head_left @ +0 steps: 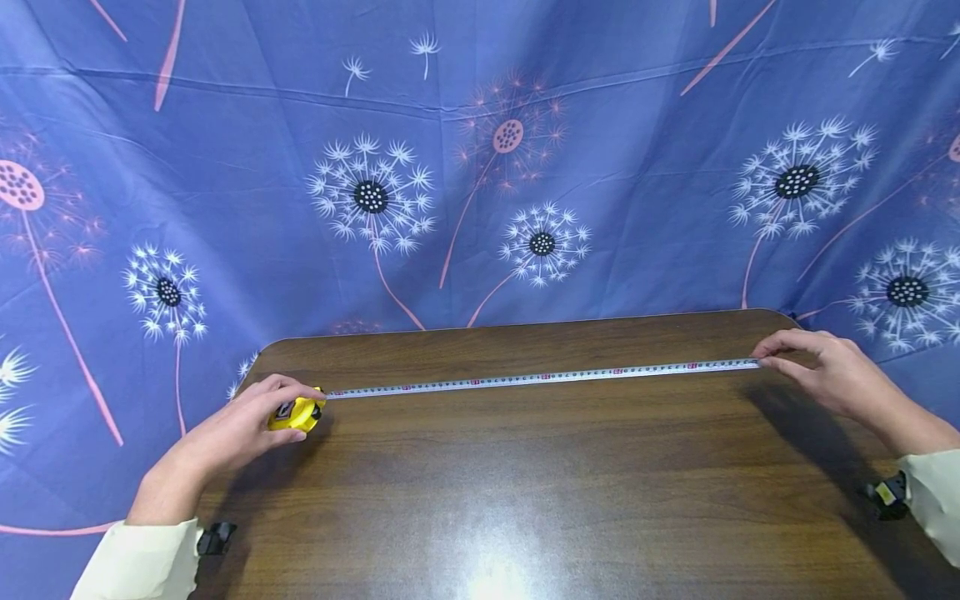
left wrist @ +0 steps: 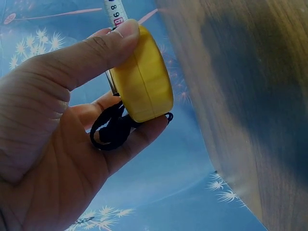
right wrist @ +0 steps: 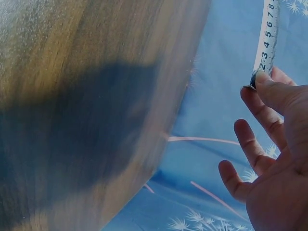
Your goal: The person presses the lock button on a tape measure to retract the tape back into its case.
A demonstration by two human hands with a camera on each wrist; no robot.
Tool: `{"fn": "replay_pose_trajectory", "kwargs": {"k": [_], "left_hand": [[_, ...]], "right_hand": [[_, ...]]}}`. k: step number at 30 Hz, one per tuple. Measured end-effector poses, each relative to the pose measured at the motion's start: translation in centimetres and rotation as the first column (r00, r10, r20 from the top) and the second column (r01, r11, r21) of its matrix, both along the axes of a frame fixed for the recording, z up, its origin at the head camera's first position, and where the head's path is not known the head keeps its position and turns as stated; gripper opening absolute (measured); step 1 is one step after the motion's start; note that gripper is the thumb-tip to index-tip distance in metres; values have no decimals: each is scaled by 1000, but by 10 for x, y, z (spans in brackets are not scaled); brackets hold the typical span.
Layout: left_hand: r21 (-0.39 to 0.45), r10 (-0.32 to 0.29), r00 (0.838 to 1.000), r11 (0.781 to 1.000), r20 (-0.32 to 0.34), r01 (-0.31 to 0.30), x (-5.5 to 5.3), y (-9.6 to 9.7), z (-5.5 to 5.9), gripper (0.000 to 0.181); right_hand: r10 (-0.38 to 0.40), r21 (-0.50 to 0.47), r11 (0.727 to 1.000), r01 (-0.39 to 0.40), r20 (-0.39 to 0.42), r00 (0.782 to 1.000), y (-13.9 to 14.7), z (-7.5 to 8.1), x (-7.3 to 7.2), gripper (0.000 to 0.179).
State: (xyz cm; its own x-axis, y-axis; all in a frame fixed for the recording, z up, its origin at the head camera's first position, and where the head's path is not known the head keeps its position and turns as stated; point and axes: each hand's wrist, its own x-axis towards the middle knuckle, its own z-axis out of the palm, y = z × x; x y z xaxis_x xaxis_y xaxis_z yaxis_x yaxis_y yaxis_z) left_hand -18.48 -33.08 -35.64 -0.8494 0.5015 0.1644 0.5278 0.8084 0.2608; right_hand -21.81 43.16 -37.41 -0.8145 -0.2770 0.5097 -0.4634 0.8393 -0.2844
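My left hand (head_left: 243,421) grips the yellow case of a tape measure (head_left: 302,414) at the left of the table. In the left wrist view, the thumb lies along the top of the tape measure case (left wrist: 144,79), with fingers beneath it and a black wrist strap (left wrist: 113,127) bunched in the palm. The white blade (head_left: 543,378) runs out straight to the right, its numbers facing up. At the far right my right hand (head_left: 840,375) pinches the blade's end between thumb and forefinger. The blade (right wrist: 266,41) shows low numbers there, and the other fingers are loosely bent.
A brown wooden table (head_left: 480,475) with rounded back corners lies under both hands. Behind it hangs a blue cloth (head_left: 637,250) with dandelion prints, close against the back edge. Dark shadows of the hands fall on the wood.
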Motion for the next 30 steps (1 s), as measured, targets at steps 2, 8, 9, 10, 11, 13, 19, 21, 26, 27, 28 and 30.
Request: {"fn": "replay_pose_trajectory", "kwargs": {"k": [2,8,9,10,11,13,19,21,26,27,28,30], "left_hand": [[-1,-2,1000,1000,-6,2,1,0,0,51],[-10,-22,999,1000,-23,22,1,1,0,51],[-12,-20,1000,1000,-19,19,1,1,0,50],[-15,-17,1000,1000,-16,17,1,1,1,49],[-18,-16,1000,1000,-11,16,1,1,1,48],[-20,-19,1000,1000,-15,18,1,2,2,46],[-27,-75,990,997,-120,72,2,4,1,46],[-26,-93,983,996,-157,90,1,4,1,47],[-31,-99,974,995,-202,95,-1,5,3,46],[-34,-96,973,995,-210,91,0,6,3,46],[-37,-94,971,995,-218,88,0,6,4,47],[-43,-92,969,995,-230,85,0,7,5,47]], "right_hand": [[-1,-4,1000,1,1,1000,0,0,0,34],[-11,-6,1000,11,1,1000,1,-1,0,33],[-13,-6,1000,13,2,1000,1,-1,0,33],[-15,-4,1000,15,3,1000,1,-1,0,33],[-17,-3,1000,17,5,1000,1,-1,0,33],[-19,-1,1000,19,7,1000,1,-1,0,33],[-21,20,1000,21,5,1000,2,-1,1,32],[-22,25,999,22,4,1000,3,-2,1,31],[-23,23,999,23,12,1000,4,-4,2,32],[-21,22,1000,21,12,1000,4,-5,2,32],[-22,22,1000,22,13,1000,4,-5,2,32],[-24,23,999,24,16,1000,5,-6,2,32]]}}
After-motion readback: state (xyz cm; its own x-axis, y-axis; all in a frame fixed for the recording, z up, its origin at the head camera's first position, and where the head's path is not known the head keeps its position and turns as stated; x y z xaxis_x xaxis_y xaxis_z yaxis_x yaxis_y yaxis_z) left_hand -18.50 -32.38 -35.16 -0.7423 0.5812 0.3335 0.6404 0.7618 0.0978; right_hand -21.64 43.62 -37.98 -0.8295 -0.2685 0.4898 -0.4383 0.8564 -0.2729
